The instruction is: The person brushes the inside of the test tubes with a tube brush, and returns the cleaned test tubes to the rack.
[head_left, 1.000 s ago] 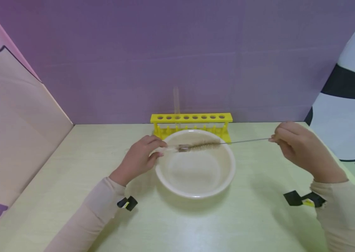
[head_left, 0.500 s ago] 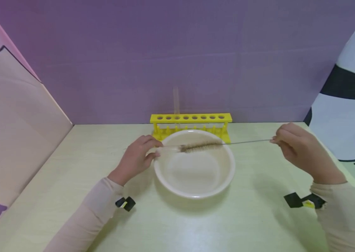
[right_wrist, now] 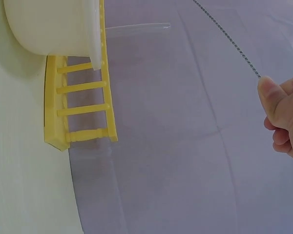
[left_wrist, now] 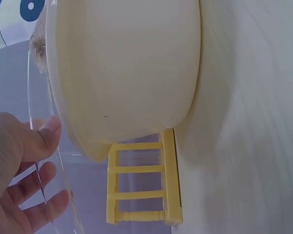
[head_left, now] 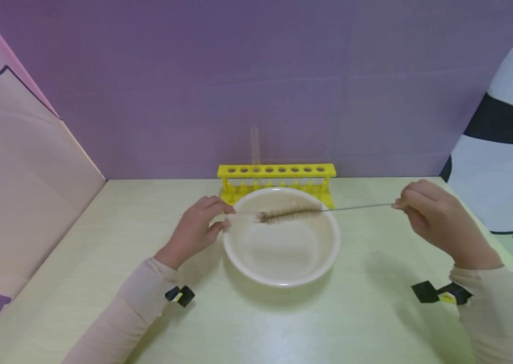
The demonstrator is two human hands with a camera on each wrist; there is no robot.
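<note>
Your left hand (head_left: pixel 197 227) holds a clear tube (left_wrist: pixel 40 92) between thumb and fingers: in the left wrist view the thumb lies across the near side and the fingertips show curled about the far side, with the tube running on past them toward the lower edge. Your right hand (head_left: pixel 433 220) has its thumb and forefinger drawn narrow, pinching the end of the twisted wire handle (right_wrist: pixel 229 38), with other fingers tucked beneath. That handle belongs to a brush (head_left: pixel 291 214) with pale brown bristles, which lies nearly level between your hands, its bristled head above the far part of a round cream bowl (head_left: pixel 282 283). The darker tip of the bristles meets the tube's mouth; you cannot tell from these views whether the tip sits just inside it. The tube itself reaches from your left fingers over the bowl's left rim, roughly in line with the brush. Just behind the bowl stands a yellow rack (head_left: pixel 276 174) with a row of holes along its top bar, and a second clear tube (head_left: pixel 255 144) stands upright in it, left of centre. Bowl and rack rest on a pale table (head_left: pixel 101 283), in front of a purple backdrop (head_left: pixel 256 60).
</note>
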